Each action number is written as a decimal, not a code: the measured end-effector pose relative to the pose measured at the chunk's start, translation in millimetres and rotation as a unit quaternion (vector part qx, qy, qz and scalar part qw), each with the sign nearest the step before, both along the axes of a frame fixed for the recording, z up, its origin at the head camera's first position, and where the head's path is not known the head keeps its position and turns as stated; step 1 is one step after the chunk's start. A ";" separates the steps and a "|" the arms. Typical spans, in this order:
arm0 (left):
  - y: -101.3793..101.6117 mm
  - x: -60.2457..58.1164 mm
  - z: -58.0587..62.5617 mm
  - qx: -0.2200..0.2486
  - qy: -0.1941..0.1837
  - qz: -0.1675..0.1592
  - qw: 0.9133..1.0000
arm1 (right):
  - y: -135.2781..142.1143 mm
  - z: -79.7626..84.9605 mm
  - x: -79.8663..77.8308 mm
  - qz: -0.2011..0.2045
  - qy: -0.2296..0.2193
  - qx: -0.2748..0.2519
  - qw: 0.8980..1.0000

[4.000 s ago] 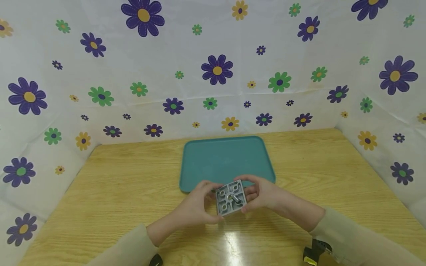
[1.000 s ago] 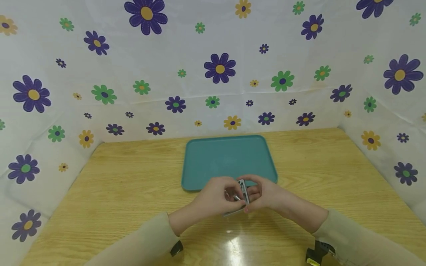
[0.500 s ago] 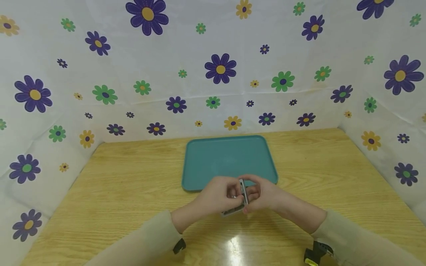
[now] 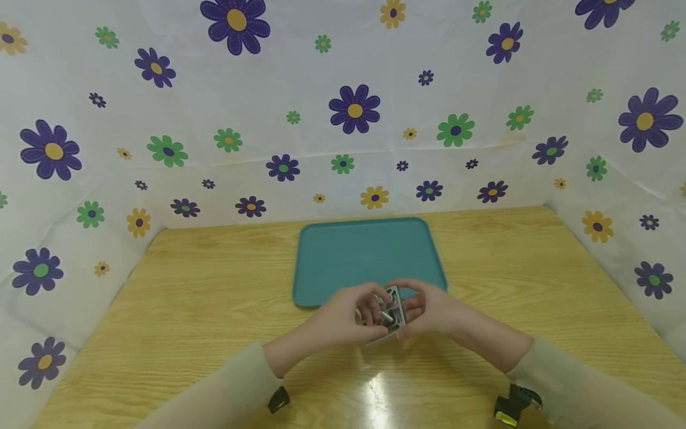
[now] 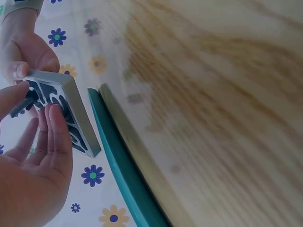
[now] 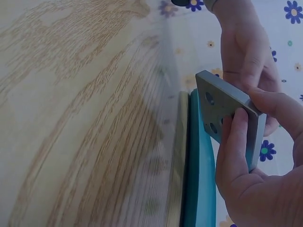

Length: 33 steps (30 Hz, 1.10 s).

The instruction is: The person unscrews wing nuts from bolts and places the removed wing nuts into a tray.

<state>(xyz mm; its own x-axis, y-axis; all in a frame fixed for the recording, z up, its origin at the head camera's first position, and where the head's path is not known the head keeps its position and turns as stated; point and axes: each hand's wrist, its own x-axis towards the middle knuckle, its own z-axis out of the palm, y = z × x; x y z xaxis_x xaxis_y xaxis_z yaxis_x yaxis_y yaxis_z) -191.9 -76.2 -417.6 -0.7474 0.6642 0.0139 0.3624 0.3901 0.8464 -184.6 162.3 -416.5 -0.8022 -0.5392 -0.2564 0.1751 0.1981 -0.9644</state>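
Note:
A square grey metal block [image 4: 396,307] is held up over the table, just in front of the teal tray. Its recessed, ribbed face turns toward my left hand, and a short metal bolt [image 4: 386,316] sticks out of the middle. My right hand [image 4: 436,310] grips the block by its edges, thumb below and fingers behind; the right wrist view shows fingers on the flat, holed back [image 6: 218,109]. Around the bolt spreads my left hand [image 4: 343,316], thumb and index apart. In the left wrist view, its fairly straight fingers [image 5: 52,135] touch the recesses.
The teal tray [image 4: 364,250] lies on the wooden table [image 4: 214,280] behind the hands. White cloth [image 4: 300,65] printed with flowers walls the back and sides. A dark strap device hangs under each sleeve [image 4: 246,375].
My left hand moves from the block's left edge to its bolt, closes in there, then spreads its fingers and draws slightly left. The right hand keeps its grip; the block tilts slightly.

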 end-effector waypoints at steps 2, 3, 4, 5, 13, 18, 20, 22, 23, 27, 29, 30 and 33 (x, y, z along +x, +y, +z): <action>-2.8 -0.1 -2.0 0.005 0.005 -0.006 1.000 | 0.4 0.3 -0.2 -0.001 0.003 0.003 1.000; -3.8 -0.1 -2.9 0.007 0.007 -0.011 1.000 | 0.6 0.3 -0.2 -0.001 0.003 0.004 1.000; -4.7 -0.2 -3.6 0.008 0.010 -0.016 1.000 | 0.5 0.5 -0.1 -0.002 0.004 0.006 1.000; -5.2 -0.1 -3.9 0.010 0.013 -0.020 1.000 | 0.4 0.8 0.0 -0.002 0.005 0.008 1.000; -4.2 -1.0 -5.6 0.013 0.017 -0.017 1.000 | -3.4 5.1 2.1 -0.008 0.010 0.023 1.000; -2.7 -0.9 -4.8 0.025 -0.003 0.001 1.000 | -5.2 7.6 3.3 -0.006 0.007 0.017 1.000; -2.2 -0.6 -4.5 0.027 -0.004 0.007 1.000 | -5.7 8.2 3.4 -0.007 0.007 0.019 1.000; -1.4 -0.5 -4.7 0.028 -0.001 0.011 1.000 | -6.2 8.5 3.4 -0.007 0.009 0.021 1.000; -0.9 -0.4 -5.0 0.027 0.001 0.013 1.000 | -6.4 8.7 3.4 -0.007 0.010 0.022 1.000; 1.3 0.0 -5.3 0.019 0.014 0.021 0.999 | -6.7 9.3 3.4 -0.004 0.014 0.023 1.000; 2.3 0.4 -4.2 0.015 0.020 0.023 0.999 | -6.5 9.9 3.3 -0.004 0.016 0.023 1.000; 2.7 0.5 -3.6 0.015 0.023 0.023 0.999 | -6.5 10.4 3.3 -0.004 0.017 0.023 1.000; 3.4 1.0 -1.7 0.017 0.026 0.021 0.999 | -6.9 11.8 2.9 -0.005 0.019 0.028 0.999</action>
<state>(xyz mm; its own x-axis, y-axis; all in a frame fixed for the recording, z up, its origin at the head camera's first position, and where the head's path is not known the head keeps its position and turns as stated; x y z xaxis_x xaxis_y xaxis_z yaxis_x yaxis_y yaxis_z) -190.9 -72.8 -419.3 -0.7720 0.6311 0.0752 0.3905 0.3777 0.8396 -181.7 155.4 -404.7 -0.8173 -0.5163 -0.2556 0.1418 0.2497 -0.9579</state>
